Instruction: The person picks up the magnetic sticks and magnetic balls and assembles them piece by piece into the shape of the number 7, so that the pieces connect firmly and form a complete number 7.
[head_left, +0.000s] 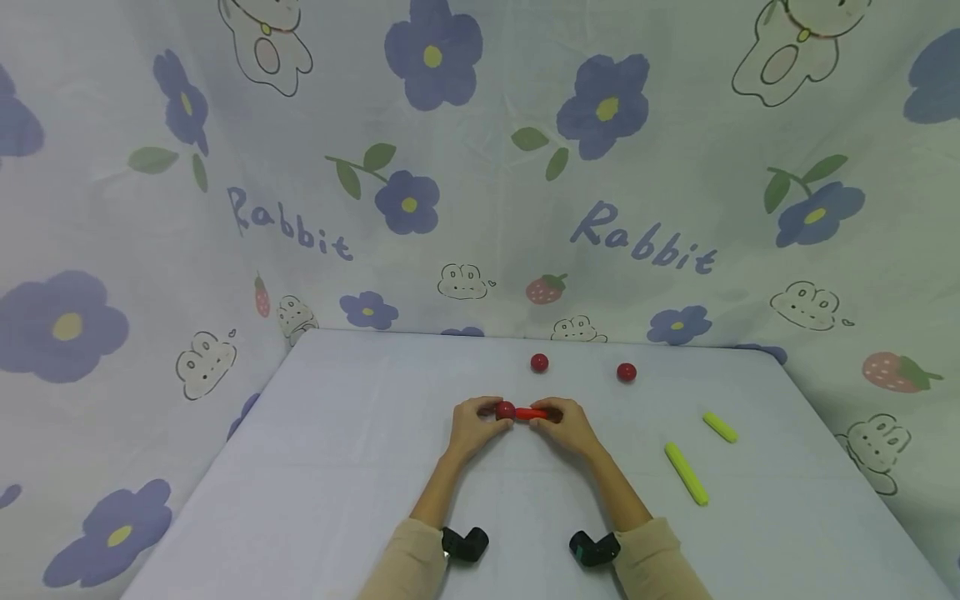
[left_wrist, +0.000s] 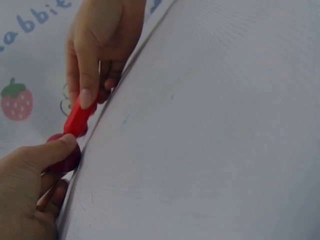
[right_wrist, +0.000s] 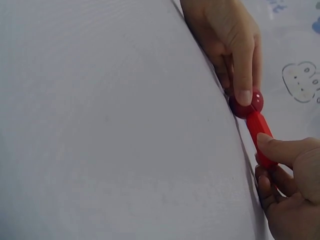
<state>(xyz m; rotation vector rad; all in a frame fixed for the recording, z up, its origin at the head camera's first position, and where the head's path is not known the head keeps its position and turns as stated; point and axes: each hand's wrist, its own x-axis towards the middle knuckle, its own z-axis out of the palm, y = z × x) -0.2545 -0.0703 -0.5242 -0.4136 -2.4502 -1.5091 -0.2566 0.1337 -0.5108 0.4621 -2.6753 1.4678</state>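
Note:
Between thumb and fingers, my left hand [head_left: 474, 427] pinches a dark red ball [head_left: 506, 410]. My right hand [head_left: 567, 425] grips a bright red faceted stick [head_left: 531, 413] by its right part. The stick's left end meets the ball in the head view. Both wrist views show the same contact, with the ball [right_wrist: 256, 100] at one end of the red stick [left_wrist: 76, 120]. The fingers hide the stick's far end and part of the ball.
Two more dark red balls, one [head_left: 539, 362] behind the hands and another [head_left: 626, 372] further right, lie on the white table [head_left: 337, 433]. A long yellow stick [head_left: 686, 473] and a short yellow stick [head_left: 721, 427] lie at the right. A patterned cloth [head_left: 480, 242] hangs behind.

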